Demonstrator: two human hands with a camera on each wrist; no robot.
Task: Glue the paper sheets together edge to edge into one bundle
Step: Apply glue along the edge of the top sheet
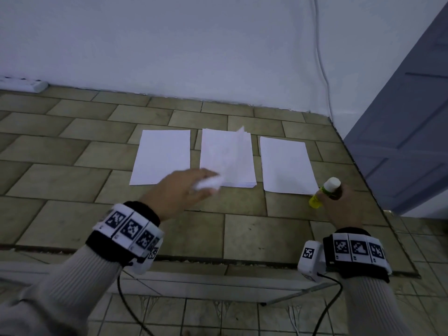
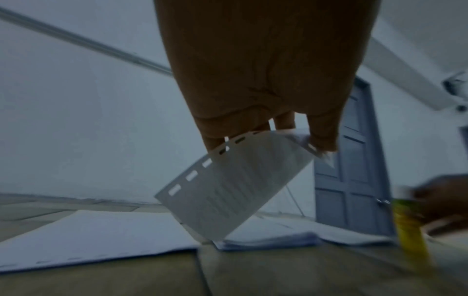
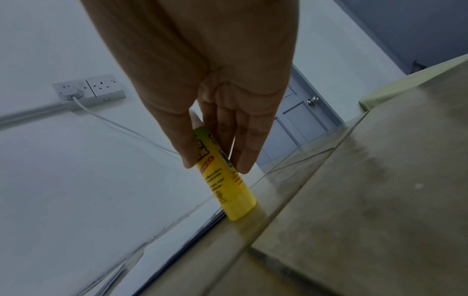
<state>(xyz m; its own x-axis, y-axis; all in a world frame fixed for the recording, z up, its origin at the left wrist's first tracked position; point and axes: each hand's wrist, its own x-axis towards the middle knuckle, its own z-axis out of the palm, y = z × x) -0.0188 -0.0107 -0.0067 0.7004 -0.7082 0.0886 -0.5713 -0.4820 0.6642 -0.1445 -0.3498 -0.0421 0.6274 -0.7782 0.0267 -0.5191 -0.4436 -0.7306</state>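
Observation:
Three lots of white paper lie side by side on the tiled surface: a single sheet (image 1: pixel 161 156) on the left, a stack (image 1: pixel 230 163) in the middle, a single sheet (image 1: pixel 286 163) on the right. My left hand (image 1: pixel 194 185) pinches the near corner of the stack's top sheet (image 2: pixel 228 186) and lifts it; the sheet curls and has punched slots along one edge. My right hand (image 1: pixel 339 197) grips a yellow glue stick (image 3: pixel 222 176) with a white cap (image 1: pixel 332 184), its base on the tiles by the right sheet's near corner.
A white wall runs behind the papers, with a power strip (image 1: pixel 21 83) at the far left and a white cable (image 1: pixel 322 64) hanging down. A blue-grey door (image 1: pixel 407 117) stands at the right. Wall sockets (image 3: pixel 88 90) show in the right wrist view.

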